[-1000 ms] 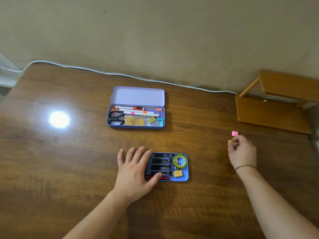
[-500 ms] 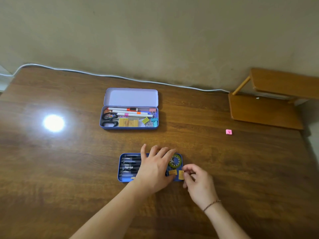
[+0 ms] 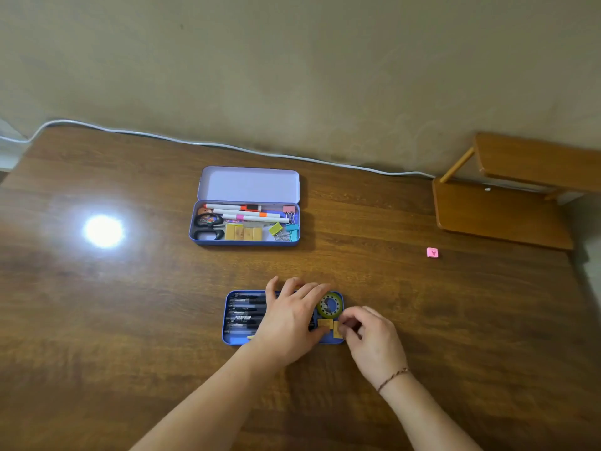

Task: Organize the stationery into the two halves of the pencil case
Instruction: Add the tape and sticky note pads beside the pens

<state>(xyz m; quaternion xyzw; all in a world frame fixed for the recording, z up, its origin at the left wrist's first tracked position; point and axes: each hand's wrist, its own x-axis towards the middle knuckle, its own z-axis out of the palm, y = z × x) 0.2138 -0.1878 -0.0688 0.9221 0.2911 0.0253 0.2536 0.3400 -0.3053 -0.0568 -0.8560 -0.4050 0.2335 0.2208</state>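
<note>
Head view: the near blue tray (image 3: 227,320) on the wooden table (image 3: 130,320) holds black pens (image 3: 245,309), a tape roll (image 3: 329,305) and a yellow block (image 3: 325,323), the left hand (image 3: 292,323) lying flat across it with fingers straight while the right hand (image 3: 370,340) pinches a second yellow block (image 3: 337,330) at its right end, and the open case (image 3: 247,206) sits farther back.

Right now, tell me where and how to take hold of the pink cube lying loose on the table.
Pinch the pink cube from above, on two opposite side faces. It sits alone on the bare table, every side free, and looks too small for a wider grip.

Looks forward and down from head height over the table (image 3: 130,320), wall (image 3: 292,60) at twelve o'clock, hands near.
</note>
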